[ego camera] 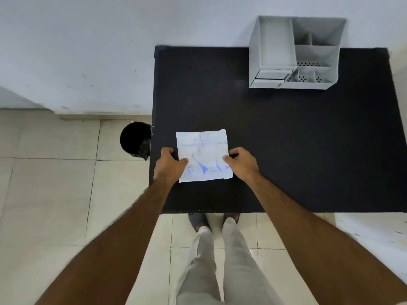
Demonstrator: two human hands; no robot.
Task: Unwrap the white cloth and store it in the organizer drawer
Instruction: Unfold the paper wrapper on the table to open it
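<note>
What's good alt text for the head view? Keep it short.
Both hands, left hand and right hand, grip the side edges of a flat white packet with blue print near the front of a black table. A grey organizer stands at the far right, a black bin on the floor to the left.

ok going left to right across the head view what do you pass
black bin on the floor → left hand gripping the packet's left edge → white packet with blue print on the black table → right hand on its right edge → grey organizer at the table's far side
</note>
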